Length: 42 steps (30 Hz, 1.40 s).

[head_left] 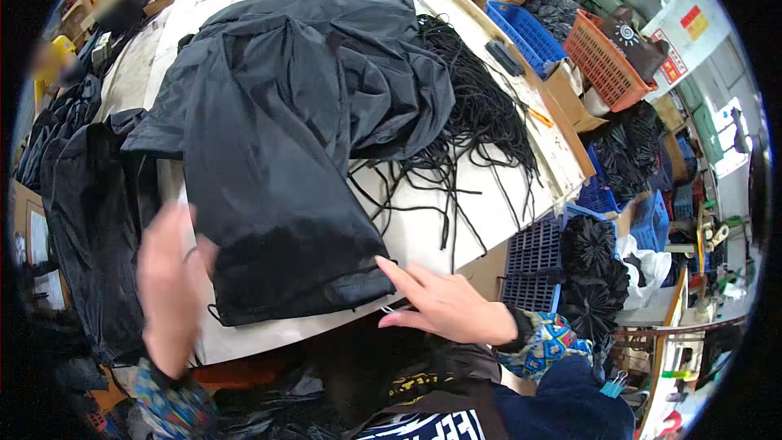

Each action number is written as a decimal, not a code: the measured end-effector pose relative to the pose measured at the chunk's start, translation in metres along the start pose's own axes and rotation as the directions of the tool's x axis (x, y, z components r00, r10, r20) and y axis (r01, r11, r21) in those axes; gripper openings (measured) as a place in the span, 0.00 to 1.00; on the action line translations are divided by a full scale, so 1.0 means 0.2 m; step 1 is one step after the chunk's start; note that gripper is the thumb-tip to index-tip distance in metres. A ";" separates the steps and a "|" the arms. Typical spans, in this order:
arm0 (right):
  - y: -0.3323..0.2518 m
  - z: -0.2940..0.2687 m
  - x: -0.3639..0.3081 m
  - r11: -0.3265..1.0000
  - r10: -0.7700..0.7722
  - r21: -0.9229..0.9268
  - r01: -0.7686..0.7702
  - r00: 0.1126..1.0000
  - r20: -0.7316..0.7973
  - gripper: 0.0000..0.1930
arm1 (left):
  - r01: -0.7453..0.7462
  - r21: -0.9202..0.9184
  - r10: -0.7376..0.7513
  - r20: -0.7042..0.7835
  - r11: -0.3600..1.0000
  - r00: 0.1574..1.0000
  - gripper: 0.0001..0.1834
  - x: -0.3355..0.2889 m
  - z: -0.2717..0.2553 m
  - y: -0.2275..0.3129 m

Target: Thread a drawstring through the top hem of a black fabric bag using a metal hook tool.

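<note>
A black, thin-fabric garment point(269, 163), its narrow end looking like a trouser leg, lies spread over a white table and reaches its near edge. My right hand point(448, 307) is at the right corner of the hem point(358, 285), fingers stretched out and touching the cloth, thumb apart below. A small white, thin thing point(386, 309) shows between thumb and fingers; its kind is unclear. My left hand point(173, 281) is beside the leg's left edge, smeared by motion. A short black cord end point(213, 311) sticks out at the hem's left corner. Right of the garment lies a heap of black cords point(481, 98).
More black garments point(90, 228) hang at the table's left side. To the right are a blue crate point(528, 37), an orange basket point(607, 57) and bundled black cloth point(590, 269). An orange pen-like tool point(539, 118) lies near the table's right edge. A blurred person is at far left.
</note>
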State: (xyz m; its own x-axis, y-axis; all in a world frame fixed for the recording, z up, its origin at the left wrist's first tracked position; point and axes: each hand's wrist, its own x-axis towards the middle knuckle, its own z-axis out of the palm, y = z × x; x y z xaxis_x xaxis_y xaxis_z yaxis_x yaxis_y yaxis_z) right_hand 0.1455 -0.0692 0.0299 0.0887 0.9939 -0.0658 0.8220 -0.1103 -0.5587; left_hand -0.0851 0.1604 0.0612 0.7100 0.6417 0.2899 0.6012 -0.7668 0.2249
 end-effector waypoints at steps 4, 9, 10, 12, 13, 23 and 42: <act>0.13 -0.27 -0.19 0.997 0.027 0.075 -0.006 0.959 -0.284 0.18 | -0.173 0.152 0.117 0.319 0.973 0.941 0.25 -0.37 0.17 0.30; 0.34 -0.34 -0.37 0.973 0.198 -0.005 -0.232 0.841 -0.503 0.07 | -0.021 0.527 -0.064 0.142 0.850 0.988 0.17 -0.52 0.19 -0.01; 0.39 -0.29 -0.37 0.977 0.174 -0.015 -0.212 0.842 -0.511 0.06 | 0.029 0.463 -0.045 0.026 0.886 0.999 0.14 -0.48 0.17 0.08; 0.47 -0.18 -0.35 0.983 0.177 0.035 -0.183 0.859 -0.480 0.04 | 0.049 0.110 -0.040 -0.081 0.993 0.996 0.12 -0.39 0.21 0.33; 0.49 -0.14 -0.33 0.985 0.167 0.042 -0.166 0.869 -0.465 0.04 | -0.062 -0.011 0.060 -0.138 0.998 0.989 0.10 -0.37 0.28 0.45; 0.54 -0.06 -0.34 0.988 0.155 0.067 -0.140 0.910 -0.385 0.07 | -0.166 -0.295 0.112 -0.191 0.941 0.975 0.09 0.06 0.90 1.18; 0.33 -0.07 -0.40 0.818 -0.202 0.525 0.236 0.972 -0.122 0.05 | 0.254 -0.967 -0.073 0.252 0.021 0.965 0.10 -0.49 0.26 1.14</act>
State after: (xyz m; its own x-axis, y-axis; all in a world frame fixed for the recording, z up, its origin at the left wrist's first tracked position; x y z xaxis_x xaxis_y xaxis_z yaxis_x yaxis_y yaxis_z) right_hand 0.2009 -0.1566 0.0099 -0.0110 0.9887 0.1495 0.3973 0.1415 -0.9067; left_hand 0.0020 -0.0764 0.0358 0.7335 0.6790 0.0293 -0.1615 0.1323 0.9780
